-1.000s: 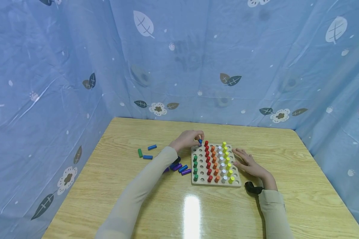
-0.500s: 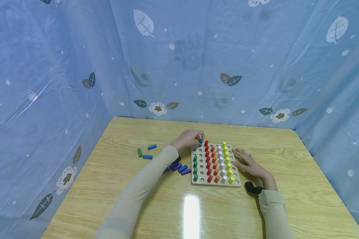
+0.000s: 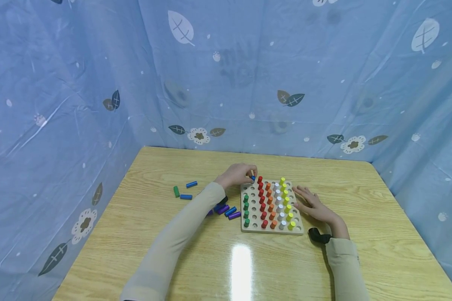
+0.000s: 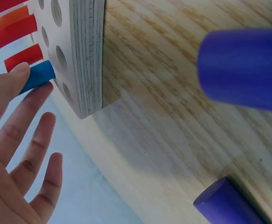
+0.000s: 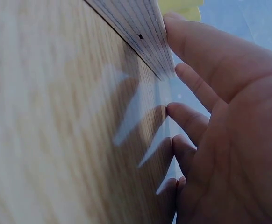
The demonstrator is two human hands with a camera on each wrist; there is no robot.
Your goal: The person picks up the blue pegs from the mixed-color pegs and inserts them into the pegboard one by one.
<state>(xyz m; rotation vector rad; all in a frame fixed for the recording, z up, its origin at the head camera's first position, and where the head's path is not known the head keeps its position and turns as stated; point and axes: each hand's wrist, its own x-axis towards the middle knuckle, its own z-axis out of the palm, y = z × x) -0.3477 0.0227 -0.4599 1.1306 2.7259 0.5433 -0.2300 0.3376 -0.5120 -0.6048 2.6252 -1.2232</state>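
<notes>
My left hand (image 3: 236, 174) pinches a blue peg (image 4: 39, 75) between thumb and forefinger at the far left part of a wooden pegboard (image 3: 273, 232). In the left wrist view the peg's lower end meets the board at a hole beside a red peg (image 4: 24, 58); how deep it sits is hidden. The other left fingers are spread. My right hand (image 3: 316, 209) lies along the board's right side, its thumb touching the board's edge in the right wrist view. Green pegs (image 3: 246, 206), red, orange (image 3: 270, 208), white (image 3: 279, 208) and yellow pegs (image 3: 288, 208) stand in columns.
Loose purple pegs (image 3: 234, 215) and blue pegs (image 3: 230, 211) lie left of the board, some partly under the left forearm. Farther left are two blue pegs (image 3: 186, 197) and a green peg (image 3: 176, 191). Blue patterned curtains (image 3: 245, 83) border the wooden table (image 3: 196, 259).
The blue peg shows slightly less below the left fingers than before. Both hands stay in nearly the same place; the head view shifts a little.
</notes>
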